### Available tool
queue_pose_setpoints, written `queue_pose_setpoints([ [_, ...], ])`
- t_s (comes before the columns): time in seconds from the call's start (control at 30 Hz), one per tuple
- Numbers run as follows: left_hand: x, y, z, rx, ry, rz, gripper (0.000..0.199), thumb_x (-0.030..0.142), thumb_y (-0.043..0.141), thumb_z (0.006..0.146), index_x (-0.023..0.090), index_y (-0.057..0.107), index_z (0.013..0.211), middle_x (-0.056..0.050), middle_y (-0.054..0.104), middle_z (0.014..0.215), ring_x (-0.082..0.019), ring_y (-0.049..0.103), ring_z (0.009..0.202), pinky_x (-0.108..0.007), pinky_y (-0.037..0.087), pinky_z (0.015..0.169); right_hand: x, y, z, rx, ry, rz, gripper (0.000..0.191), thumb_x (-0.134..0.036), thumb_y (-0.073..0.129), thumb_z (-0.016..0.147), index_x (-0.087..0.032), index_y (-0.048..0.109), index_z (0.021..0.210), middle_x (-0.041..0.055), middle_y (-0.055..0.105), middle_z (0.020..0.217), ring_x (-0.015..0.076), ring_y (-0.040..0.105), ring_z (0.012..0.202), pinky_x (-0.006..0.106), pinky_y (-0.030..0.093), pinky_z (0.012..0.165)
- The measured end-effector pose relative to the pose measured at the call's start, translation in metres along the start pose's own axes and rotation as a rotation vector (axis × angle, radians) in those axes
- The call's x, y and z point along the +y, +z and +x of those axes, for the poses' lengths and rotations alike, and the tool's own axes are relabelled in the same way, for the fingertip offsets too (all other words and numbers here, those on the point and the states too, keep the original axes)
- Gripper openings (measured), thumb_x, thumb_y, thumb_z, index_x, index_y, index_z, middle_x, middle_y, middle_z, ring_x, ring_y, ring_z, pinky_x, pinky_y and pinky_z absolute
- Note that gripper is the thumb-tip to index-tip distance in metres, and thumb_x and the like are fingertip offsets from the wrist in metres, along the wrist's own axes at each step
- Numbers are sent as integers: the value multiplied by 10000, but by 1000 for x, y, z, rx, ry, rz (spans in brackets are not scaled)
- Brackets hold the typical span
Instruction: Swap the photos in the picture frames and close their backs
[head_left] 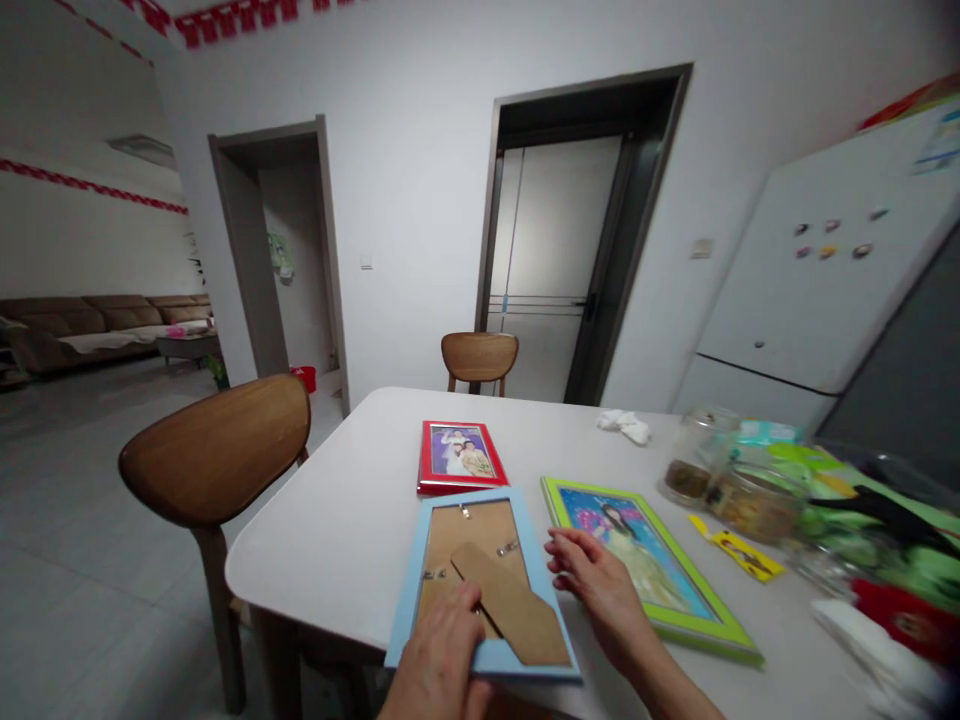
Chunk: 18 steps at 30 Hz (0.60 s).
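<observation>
A light blue photo frame (410,590) lies face down before me, its brown backing board and metal clips showing. The stand (517,610) on its back is set at a slant. My left hand (442,650) grips the frame's near edge at the lower left, fingers over the backing and thumb low at the edge. Just off the frame's right side hovers my right hand (600,590), fingers loosely bent and nothing visible in them. It partly covers a green photo frame (660,535) that lies face up. Beyond the blue one is a red photo frame (461,455), also face up.
On the white table (330,510) stand glass jars (697,460) at the right, near a yellow packet (746,555) and piled bags. Crumpled tissue (626,425) lies at the far side. Wooden chairs (217,450) stand left and beyond; a white fridge (810,260) is at right.
</observation>
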<state>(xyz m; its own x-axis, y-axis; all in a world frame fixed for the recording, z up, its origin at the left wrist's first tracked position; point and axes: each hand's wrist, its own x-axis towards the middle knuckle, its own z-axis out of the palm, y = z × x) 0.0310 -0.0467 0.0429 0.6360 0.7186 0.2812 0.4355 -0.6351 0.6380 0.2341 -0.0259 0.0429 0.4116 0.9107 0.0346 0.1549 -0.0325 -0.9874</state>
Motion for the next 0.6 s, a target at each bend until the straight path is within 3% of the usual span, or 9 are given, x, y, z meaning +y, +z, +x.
queue_pose_setpoints([
  [0.07,20,-8,9,197,-26,-288,191,131,482,673,177,480,859,-111,440,1235,-244,400,1131,-367,349,921,4,7,-22,-95,171,252,376,-440,493,678,-171,508,940,35,609,725,129,565,570,242,434,503],
  [0.13,43,-10,23,320,-67,-637,136,218,458,740,179,453,870,-111,528,1122,-232,494,1035,-345,418,842,5,18,-38,-215,277,442,455,-451,500,685,-198,456,1060,45,626,798,149,587,611,263,444,522],
  [0.2,60,-5,40,376,-82,-925,245,277,489,736,180,408,946,-100,579,1022,-219,553,943,-330,454,787,2,21,-42,-196,227,583,507,-434,510,689,-229,398,1139,47,622,921,164,597,719,277,458,584],
  [0.27,68,2,57,416,-69,-1075,404,265,546,689,188,351,1033,-88,581,1024,-209,559,933,-325,455,792,-3,5,-33,-71,141,593,569,-396,535,673,-233,356,1188,36,615,977,169,592,783,274,461,627],
  [0.33,68,13,74,422,-49,-1100,488,215,575,650,183,340,1075,-88,556,1085,-204,532,984,-325,429,842,-6,-28,-12,70,125,426,637,-370,539,656,-203,320,1231,34,635,937,176,600,747,276,464,619],
  [0.4,62,28,89,369,-68,-1039,426,160,557,653,156,397,1047,-95,552,1102,-199,519,1005,-319,409,870,-6,-69,12,163,150,132,641,-384,486,679,-161,309,1253,45,653,884,183,608,672,289,465,600],
  [0.5,52,57,104,291,-143,-885,312,85,491,681,134,458,988,-91,584,1055,-179,540,972,-290,415,857,-1,-123,43,181,80,-372,590,-379,410,707,-96,372,1223,69,656,878,190,608,723,282,455,644],
  [0.6,45,82,109,185,-190,-585,369,64,464,672,157,461,1029,-53,590,1051,-165,534,973,-275,415,852,9,-152,61,182,62,-569,541,-333,436,670,-57,486,1132,97,659,863,220,596,797,298,430,720],
])
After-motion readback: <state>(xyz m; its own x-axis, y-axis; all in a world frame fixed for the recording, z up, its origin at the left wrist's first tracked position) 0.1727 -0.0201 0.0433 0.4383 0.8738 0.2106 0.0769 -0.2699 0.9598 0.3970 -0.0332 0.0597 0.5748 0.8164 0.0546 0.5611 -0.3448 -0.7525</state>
